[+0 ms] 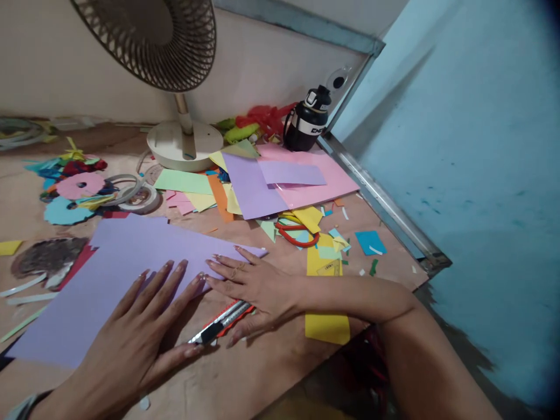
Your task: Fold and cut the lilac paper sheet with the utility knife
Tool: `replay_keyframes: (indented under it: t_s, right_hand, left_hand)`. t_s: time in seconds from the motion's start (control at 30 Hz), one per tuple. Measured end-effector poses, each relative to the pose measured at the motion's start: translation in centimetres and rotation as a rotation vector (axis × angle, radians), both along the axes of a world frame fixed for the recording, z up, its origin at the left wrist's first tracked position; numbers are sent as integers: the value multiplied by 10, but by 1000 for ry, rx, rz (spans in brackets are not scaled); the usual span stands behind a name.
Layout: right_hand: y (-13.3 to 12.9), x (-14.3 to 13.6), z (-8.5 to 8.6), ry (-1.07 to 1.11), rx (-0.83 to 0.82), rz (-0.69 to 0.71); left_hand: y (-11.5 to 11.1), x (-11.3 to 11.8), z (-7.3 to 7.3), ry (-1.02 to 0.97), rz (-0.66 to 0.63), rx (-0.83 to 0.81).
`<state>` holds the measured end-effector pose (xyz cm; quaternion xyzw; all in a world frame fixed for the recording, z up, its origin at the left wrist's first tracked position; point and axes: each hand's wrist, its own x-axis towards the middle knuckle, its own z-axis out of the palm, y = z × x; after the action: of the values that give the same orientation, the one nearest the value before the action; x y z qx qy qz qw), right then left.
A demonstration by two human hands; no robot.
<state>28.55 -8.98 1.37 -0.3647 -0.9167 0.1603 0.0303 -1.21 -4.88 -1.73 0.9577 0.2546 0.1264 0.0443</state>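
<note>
A large purple sheet (pixel 109 280) lies on the wooden table. My left hand (pixel 149 321) rests flat on its lower part with the fingers spread; its thumb reaches the end of a cutter knife (pixel 225 318). On the sheet's right corner my right hand (pixel 254 286) lies palm down, fingers apart, a ring on one finger. The cutter, with a red-edged item beneath it, sits on the table between the two hands, partly under the right palm. Neither hand is closed around anything.
A fan (pixel 186 140) stands at the back, a black bottle (pixel 306 119) right of it. Pink paper (pixel 336 175), red-handled scissors (pixel 297 239), yellow paper (pixel 328 326) and scraps lie rightward. Tape rolls (pixel 140 197) and paper flowers (pixel 81 185) are at left. A metal frame (pixel 385 204) borders the right.
</note>
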Motion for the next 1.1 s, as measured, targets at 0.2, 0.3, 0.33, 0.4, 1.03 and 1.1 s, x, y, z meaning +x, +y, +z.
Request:
replay_keyframes:
  t_s: [0.2,0.3,0.33,0.4,1.03,1.1]
  right_hand:
    - [4,0,-2,-3,-38,2]
    - [3,-1,-1,-18,-35,2]
    - [3,-1,0,-23,-36,-1]
    - [2,-1,0,-27,-38,-8]
    - [1,4,-18,130,-184,-5]
    - [0,4,-18,129,-176,-5]
  left_hand:
    - [1,-2,0,39,-46,54]
    - [2,-2,0,45,-63,63]
    - [2,-2,0,40,-64,60]
    - [3,-2,0,32,-63,53]
    - [-6,2,11,114,-24,156]
    - [-7,3,11,101,-15,153]
